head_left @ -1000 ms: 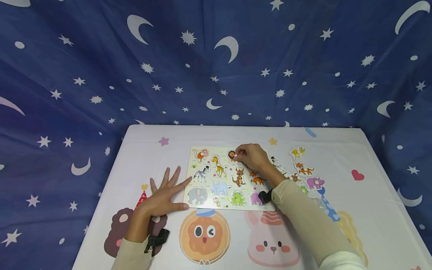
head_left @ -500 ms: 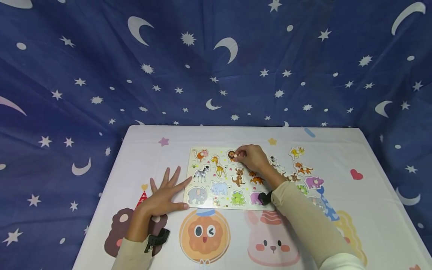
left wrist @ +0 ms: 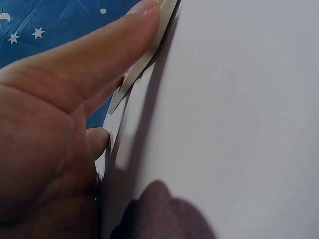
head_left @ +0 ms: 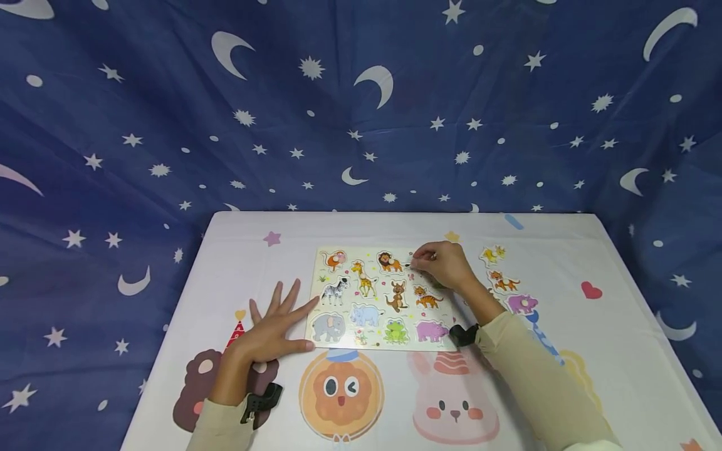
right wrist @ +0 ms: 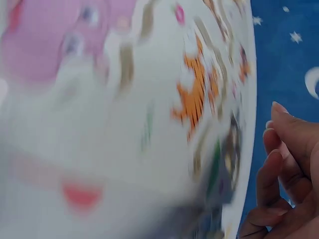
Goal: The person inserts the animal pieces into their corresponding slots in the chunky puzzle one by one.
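Note:
A pale animal puzzle board (head_left: 346,341) lies on the table, with a lion (head_left: 390,262), a kangaroo (head_left: 397,296), a tiger (head_left: 429,297) and a hippo (head_left: 432,331) among its pictures. My left hand (head_left: 273,329) has its fingers spread, thumb and fingertips at the board's left edge. In the left wrist view that thumb (left wrist: 99,57) rests against the edge. Above the board's upper right part is my right hand (head_left: 445,262), just right of the lion. Its fingers (right wrist: 271,174) are loosely bent and show nothing between them in the right wrist view.
Loose animal pieces lie right of the board: a yellow one (head_left: 493,255), an orange tiger (head_left: 504,281) and a purple hippo (head_left: 521,304). My right forearm hides part of that area. The tablecloth (head_left: 620,363) bears printed cartoon figures, and a blue starry cloth (head_left: 316,156) hangs behind.
My right hand has let go of the lion and moved right, away from it. The lion now shows whole on the board. The left hand has stayed in place.

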The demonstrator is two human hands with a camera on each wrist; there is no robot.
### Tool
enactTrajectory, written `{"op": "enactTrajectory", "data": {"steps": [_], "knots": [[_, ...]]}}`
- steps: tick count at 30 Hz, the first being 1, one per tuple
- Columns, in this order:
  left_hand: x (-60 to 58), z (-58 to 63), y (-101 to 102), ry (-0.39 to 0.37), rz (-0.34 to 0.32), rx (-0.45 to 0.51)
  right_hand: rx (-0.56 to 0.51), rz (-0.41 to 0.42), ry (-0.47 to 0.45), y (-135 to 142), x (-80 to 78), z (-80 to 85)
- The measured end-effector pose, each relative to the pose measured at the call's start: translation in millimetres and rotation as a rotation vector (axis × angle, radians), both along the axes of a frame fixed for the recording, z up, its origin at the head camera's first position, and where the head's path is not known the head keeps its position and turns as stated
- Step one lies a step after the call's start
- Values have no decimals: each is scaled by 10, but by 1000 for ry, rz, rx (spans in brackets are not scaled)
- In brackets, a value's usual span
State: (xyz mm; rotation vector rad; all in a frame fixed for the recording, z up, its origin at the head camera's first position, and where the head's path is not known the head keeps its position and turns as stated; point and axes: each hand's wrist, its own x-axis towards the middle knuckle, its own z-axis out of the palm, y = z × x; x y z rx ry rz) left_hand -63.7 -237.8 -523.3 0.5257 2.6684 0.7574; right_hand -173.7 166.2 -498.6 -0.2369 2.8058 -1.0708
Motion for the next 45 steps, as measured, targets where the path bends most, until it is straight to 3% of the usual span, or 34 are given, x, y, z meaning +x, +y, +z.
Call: {"op": "enactTrajectory", "data": {"steps": [11, 24, 34, 45], "knots": [[8, 2, 7, -3, -1, -5, -13, -181, 82, 581, 93, 69], [6, -9, 1, -10, -3, 3, 31, -320, 150, 1183, 193, -39], [1, -12, -9, -10, 1, 4, 67, -377, 106, 1420, 143, -149], [-7, -7, -11, -11, -4, -1, 49, -413, -61, 1469, 84, -110]]}}
